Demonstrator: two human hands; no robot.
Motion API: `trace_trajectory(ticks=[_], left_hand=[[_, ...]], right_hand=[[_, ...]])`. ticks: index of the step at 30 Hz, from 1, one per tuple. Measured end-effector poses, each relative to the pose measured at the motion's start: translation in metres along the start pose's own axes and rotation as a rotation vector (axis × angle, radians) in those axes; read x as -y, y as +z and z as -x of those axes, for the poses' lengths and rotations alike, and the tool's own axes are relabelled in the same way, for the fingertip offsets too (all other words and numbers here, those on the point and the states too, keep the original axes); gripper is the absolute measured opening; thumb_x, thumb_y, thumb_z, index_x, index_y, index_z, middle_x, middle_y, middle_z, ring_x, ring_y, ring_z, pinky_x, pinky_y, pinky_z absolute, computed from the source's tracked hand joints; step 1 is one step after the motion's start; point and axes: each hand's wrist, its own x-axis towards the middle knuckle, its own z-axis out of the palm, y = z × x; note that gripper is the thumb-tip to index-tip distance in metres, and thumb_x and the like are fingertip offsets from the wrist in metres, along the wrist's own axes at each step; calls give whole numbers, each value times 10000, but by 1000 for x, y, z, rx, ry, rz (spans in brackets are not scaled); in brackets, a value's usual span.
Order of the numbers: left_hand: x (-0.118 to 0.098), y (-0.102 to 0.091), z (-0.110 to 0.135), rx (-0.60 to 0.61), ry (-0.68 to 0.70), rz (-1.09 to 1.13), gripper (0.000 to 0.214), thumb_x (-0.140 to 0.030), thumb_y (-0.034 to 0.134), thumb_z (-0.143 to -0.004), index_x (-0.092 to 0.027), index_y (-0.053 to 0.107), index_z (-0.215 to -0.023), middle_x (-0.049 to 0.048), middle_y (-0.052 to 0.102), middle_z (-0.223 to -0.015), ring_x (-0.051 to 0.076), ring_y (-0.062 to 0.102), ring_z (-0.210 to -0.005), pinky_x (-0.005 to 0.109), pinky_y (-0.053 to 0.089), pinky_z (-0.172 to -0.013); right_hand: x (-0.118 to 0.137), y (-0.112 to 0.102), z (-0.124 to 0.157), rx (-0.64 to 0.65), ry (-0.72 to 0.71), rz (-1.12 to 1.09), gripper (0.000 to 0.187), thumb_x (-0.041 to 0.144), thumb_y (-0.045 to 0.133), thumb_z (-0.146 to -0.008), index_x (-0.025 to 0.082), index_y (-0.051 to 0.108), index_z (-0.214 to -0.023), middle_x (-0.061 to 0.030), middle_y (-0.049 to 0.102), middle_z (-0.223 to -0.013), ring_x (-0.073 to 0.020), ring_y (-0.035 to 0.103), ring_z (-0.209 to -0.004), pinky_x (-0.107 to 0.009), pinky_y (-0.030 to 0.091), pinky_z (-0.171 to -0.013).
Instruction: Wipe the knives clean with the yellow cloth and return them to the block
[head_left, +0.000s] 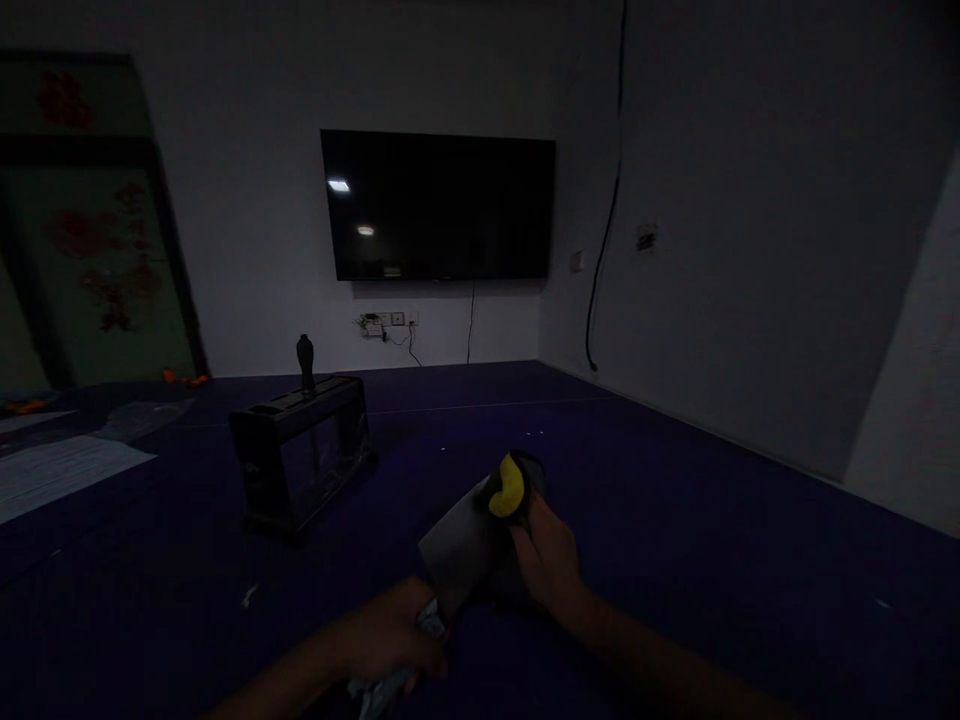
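Note:
The room is dim. My left hand [390, 635] is closed round the handle of a broad cleaver [459, 552], whose grey blade points up and away. My right hand [547, 560] grips a black and yellow tool [510, 487], seemingly a knife sharpener, pressed against the blade's far end. Both hands hover low over the dark blue table [675, 520]. A black knife block [300, 455] with a clear front stands to the left, with one dark handle [305, 362] sticking up from its top.
White sheets [60, 470] lie at the table's left edge, with small orange bits [184, 378] beyond. A black television [439, 205] hangs on the far wall above sockets and a cable [390, 325]. A flowered panel [97, 240] leans at the left.

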Motion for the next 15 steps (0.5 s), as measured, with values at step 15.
trace_trajectory(ticks=[15], left_hand=[[5,0,0,-38,12,78,201,-179,605,-463,-178,495,-631,-80,490,-470,62,408,-358,144,279,-333]], right_hand=[[3,0,0,51,-1,72,452,158,402,-857,178,436,-1308,-111,555,-1278,-249,570,-1116,-383,476,-919]])
